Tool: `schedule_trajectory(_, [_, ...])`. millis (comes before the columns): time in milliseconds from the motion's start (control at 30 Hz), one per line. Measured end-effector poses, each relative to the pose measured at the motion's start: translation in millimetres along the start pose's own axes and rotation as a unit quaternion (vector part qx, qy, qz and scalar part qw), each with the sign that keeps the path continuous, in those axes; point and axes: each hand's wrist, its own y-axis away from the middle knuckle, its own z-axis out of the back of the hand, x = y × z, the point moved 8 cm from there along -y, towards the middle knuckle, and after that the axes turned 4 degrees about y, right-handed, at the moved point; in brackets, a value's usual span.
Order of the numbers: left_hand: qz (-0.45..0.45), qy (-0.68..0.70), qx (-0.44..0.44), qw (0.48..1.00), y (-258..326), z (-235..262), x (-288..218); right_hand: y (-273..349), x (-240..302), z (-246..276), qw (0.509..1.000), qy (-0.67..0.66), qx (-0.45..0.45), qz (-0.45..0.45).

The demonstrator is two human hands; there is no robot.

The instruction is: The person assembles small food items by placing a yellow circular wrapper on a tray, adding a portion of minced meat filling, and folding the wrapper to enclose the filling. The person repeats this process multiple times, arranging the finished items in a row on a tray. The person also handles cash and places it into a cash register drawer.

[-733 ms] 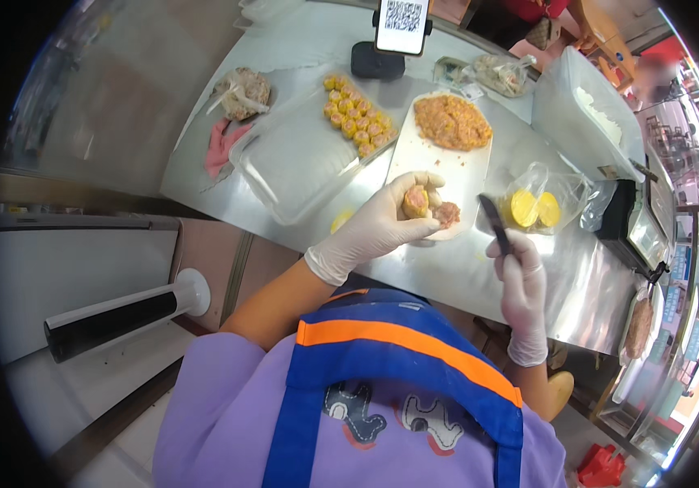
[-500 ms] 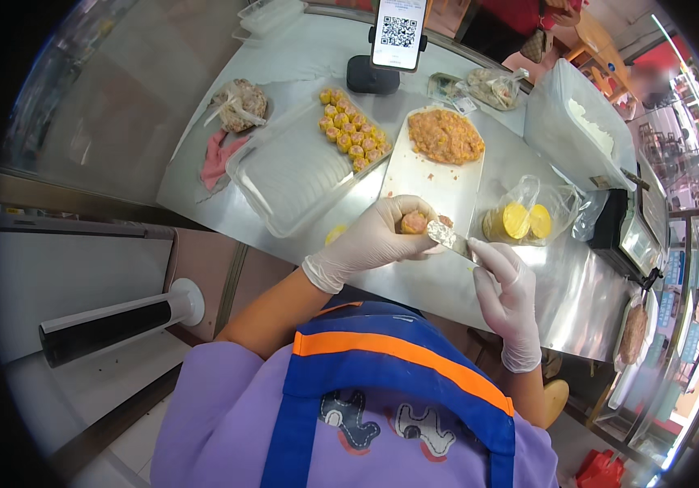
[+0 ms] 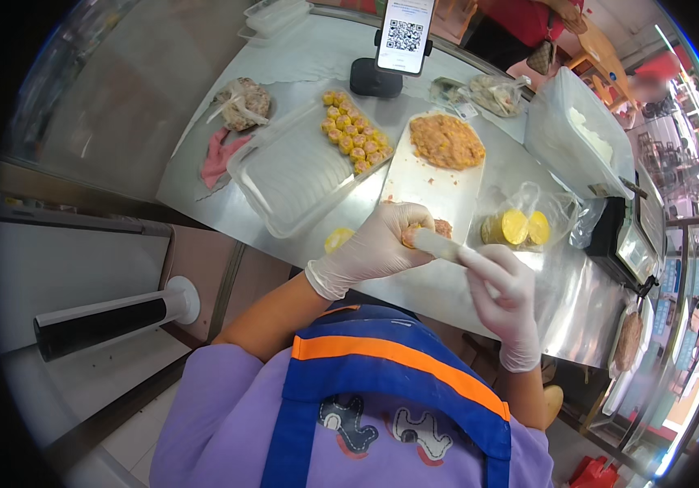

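My left hand [image 3: 370, 248], in a white glove, is closed around a small meat-filled dumpling [image 3: 409, 236] above the table's near side. In my gloved right hand [image 3: 506, 297] is a flat metal spatula [image 3: 436, 246], its blade against the dumpling's top. Just beyond my hands lies a white board [image 3: 427, 189] with a mound of orange-pink minced filling [image 3: 447, 140] at its far end. A smaller lump of filling [image 3: 443, 228] shows behind the blade. Beside my left wrist rests a round yellow wrapper [image 3: 338, 239].
Left of the board, a clear plastic tray [image 3: 272, 195] holds rows of yellow dumplings [image 3: 355, 134]. A bag of yellow wrappers [image 3: 515, 227] lies right, near a scale [image 3: 638, 244] and a white tub [image 3: 565, 138]. A phone on a stand [image 3: 402, 41], bagged food [image 3: 242, 104] and pink cloth [image 3: 221, 154] surround.
The spatula's blade has moved from the dumpling's right side onto its top, and my right hand has shifted slightly left. My left hand has tilted the dumpling and covers more of it.
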Motion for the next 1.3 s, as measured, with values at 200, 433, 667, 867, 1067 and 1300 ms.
schedule_trajectory(200, [-0.002,-0.01,-0.038,0.999,6.0,5.1,5.6,14.7,-18.3,4.4,0.999,-0.024,0.007,-0.043])
schedule_trajectory(433, [0.061,0.149,-0.06,0.985,2.8,9.0,21.2,32.3,-39.8,9.9,0.971,-0.146,-0.061,-0.178])
schedule_trajectory(667, [0.034,-0.083,-0.133,0.987,1.2,24.3,13.3,19.9,-12.9,-6.2,0.989,-0.064,-0.011,-0.136])
schedule_trajectory(867, [0.028,-0.006,-0.141,0.99,-1.8,22.6,23.1,4.2,0.7,-26.4,0.993,0.008,-0.014,-0.119])
schedule_trajectory(1067, [0.117,-0.087,-0.088,0.985,6.6,26.2,27.3,8.4,-16.6,-25.1,0.996,0.025,0.006,-0.083])
schedule_trajectory(1300, [0.087,0.084,-0.074,0.99,4.2,19.1,28.2,7.0,-15.2,-39.0,0.991,-0.074,0.018,-0.112])
